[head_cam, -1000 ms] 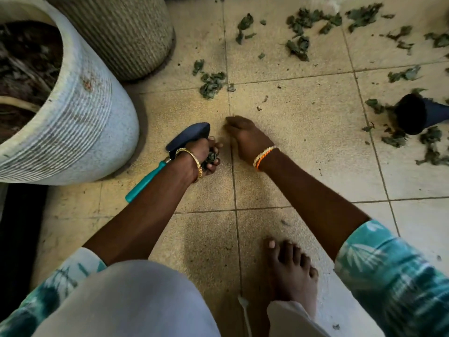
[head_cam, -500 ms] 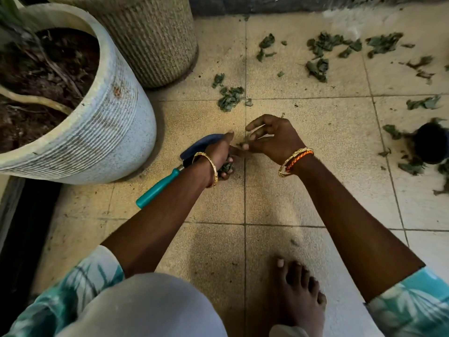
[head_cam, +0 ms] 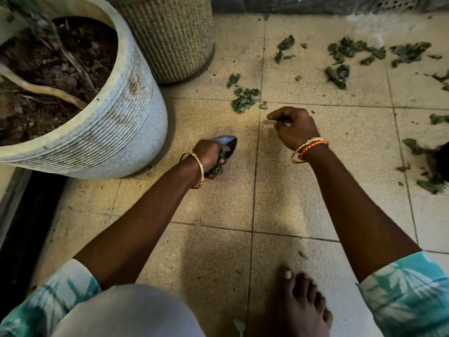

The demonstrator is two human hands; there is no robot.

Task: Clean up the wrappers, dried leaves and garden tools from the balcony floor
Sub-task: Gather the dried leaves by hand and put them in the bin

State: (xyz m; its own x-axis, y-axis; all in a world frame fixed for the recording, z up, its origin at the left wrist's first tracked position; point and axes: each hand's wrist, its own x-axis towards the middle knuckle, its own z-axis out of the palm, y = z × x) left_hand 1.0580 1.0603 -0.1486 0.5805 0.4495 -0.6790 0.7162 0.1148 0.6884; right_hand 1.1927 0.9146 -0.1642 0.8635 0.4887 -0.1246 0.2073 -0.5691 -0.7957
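Note:
My left hand (head_cam: 211, 155) grips a clump of dried green leaves (head_cam: 217, 166) just above the floor tiles. Right behind it lies the dark blue blade of a garden trowel (head_cam: 229, 143); my forearm hides its handle, and I cannot tell whether the hand also holds it. My right hand (head_cam: 294, 127) hovers to the right and further out, fingers curled, with nothing visible in them. A small pile of dried leaves (head_cam: 245, 100) lies just beyond it. More leaves (head_cam: 339, 72) are scattered across the far tiles.
A big white ribbed planter (head_cam: 126, 132) with soil stands at the left, a woven beige pot (head_cam: 170, 40) behind it. A dark object (head_cam: 442, 161) sits among leaves at the right edge. My bare foot (head_cam: 298, 300) is at the bottom. A dark gap (head_cam: 24, 227) runs along the left.
My right hand has pulled away from my left hand, moving right and outward with its fingers curling in. My left hand keeps its leaves by the trowel. The view shifted forward.

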